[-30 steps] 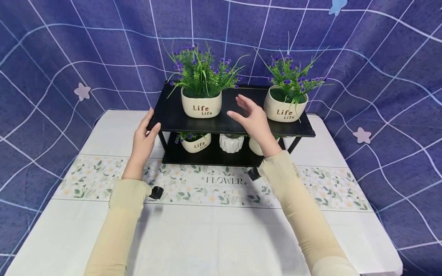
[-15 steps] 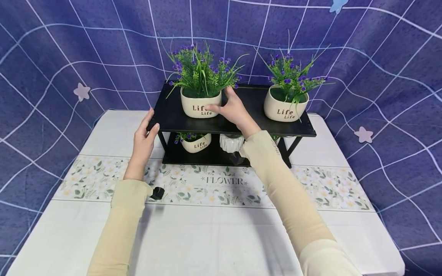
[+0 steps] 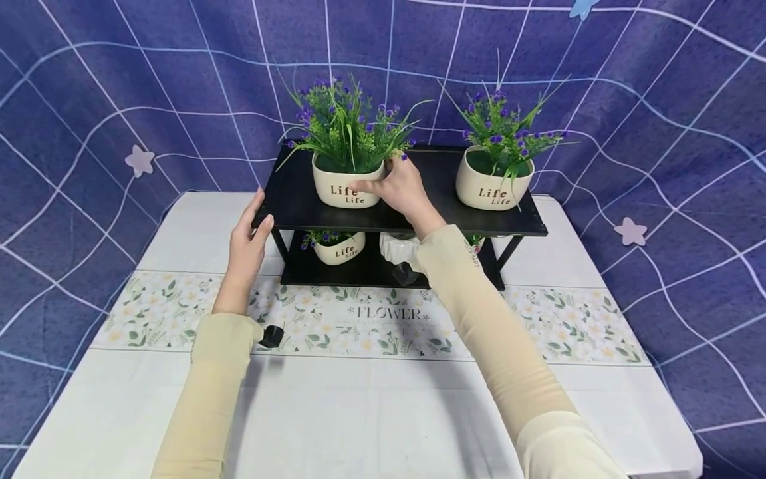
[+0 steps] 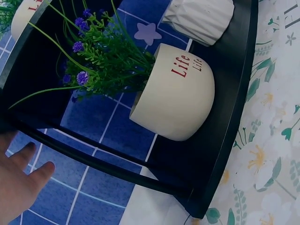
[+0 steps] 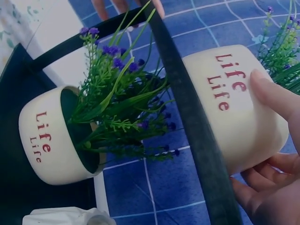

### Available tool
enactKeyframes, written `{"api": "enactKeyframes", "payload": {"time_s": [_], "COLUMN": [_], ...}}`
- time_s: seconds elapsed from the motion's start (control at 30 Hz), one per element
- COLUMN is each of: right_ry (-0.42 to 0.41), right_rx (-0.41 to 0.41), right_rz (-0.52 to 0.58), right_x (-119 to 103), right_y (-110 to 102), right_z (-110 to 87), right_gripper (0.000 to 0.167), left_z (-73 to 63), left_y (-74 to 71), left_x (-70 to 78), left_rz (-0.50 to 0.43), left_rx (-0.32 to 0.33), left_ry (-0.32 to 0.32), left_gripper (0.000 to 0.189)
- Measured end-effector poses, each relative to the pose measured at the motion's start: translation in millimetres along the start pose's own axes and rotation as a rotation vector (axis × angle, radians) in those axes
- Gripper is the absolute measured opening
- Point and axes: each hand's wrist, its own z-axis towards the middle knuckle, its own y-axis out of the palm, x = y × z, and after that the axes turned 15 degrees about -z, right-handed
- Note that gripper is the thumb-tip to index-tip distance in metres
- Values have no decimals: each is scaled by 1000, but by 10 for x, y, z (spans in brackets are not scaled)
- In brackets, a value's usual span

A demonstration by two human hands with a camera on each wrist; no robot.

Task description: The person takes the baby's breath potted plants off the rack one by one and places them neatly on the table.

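Observation:
My right hand (image 3: 402, 189) grips the right end of a cream flowerpot (image 3: 335, 187) marked "Life Life", the thumb on its front and the other fingers round its side. Purple flowers and grass (image 3: 353, 126) stand in this pot. It sits on the top board of a black two-tier shelf (image 3: 419, 218), towards the left. In the right wrist view, the thumb (image 5: 274, 93) presses beside the red lettering. My left hand (image 3: 247, 243) rests at the shelf's left end with its fingers fairly straight; in the left wrist view its thumb (image 4: 43, 173) is apart from the frame.
A second "Life" pot (image 3: 492, 189) stands at the top board's right end. Below are a smaller cream pot (image 3: 341, 251) and a white ribbed pot (image 3: 397, 247). The shelf stands on a white table (image 3: 359, 412) with a flowered band, before a blue grid-patterned cloth (image 3: 197, 100).
My right hand has moved left from the space between the two upper pots and taken hold of the left one, which shifts very slightly. My left hand stays at the shelf's end.

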Motion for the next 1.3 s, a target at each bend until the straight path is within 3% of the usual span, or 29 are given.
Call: {"api": "enactKeyframes", "payload": {"time_s": [0.07, 0.13, 0.2, 0.33, 0.43, 0.53, 0.67, 0.83, 0.93, 1.07, 1.17, 1.3], "right_ry": [-3, 4, 9, 13, -22, -59, -47, -19, -38, 6, 73, 97], "right_rx": [10, 14, 26, 47, 72, 91, 103, 163, 227, 267, 250, 259], "right_rz": [-38, -79, -90, -77, -76, -87, -78, 6, 3, 6, 42, 32], "right_x": [7, 11, 12, 21, 41, 59, 64, 59, 68, 89, 112, 151], "right_y": [-18, -38, -51, -84, -131, -208, -333, -448, -495, -545, -580, -610], "right_z": [-22, -49, -79, -149, -223, -324, -469, -652, -765, -899, -981, -1073], "right_gripper": [49, 62, 58, 54, 39, 34, 47, 38, 41, 51, 45, 43], "left_z": [0, 1, 3, -3, -11, -12, -8, -13, -16, -9, -3, 0], "left_y": [-3, -7, -15, -33, -44, -47, -43, -41, -37, -20, -4, 19], "left_x": [-9, -16, -25, -30, -28, -29, -32, -43, -53, -64, -68, -65], "left_rz": [-6, -8, -7, -6, -17, -40, -68, -66, -70, -77, -78, -79], "left_rx": [-2, 0, 3, 17, 24, 28, 35, 45, 45, 43, 41, 37], "left_ry": [-8, -8, -5, -2, -6, 2, 19, 29, 31, 37, 38, 37], "left_gripper": [53, 53, 53, 53, 53, 53, 53, 53, 53, 53, 52, 52]}}
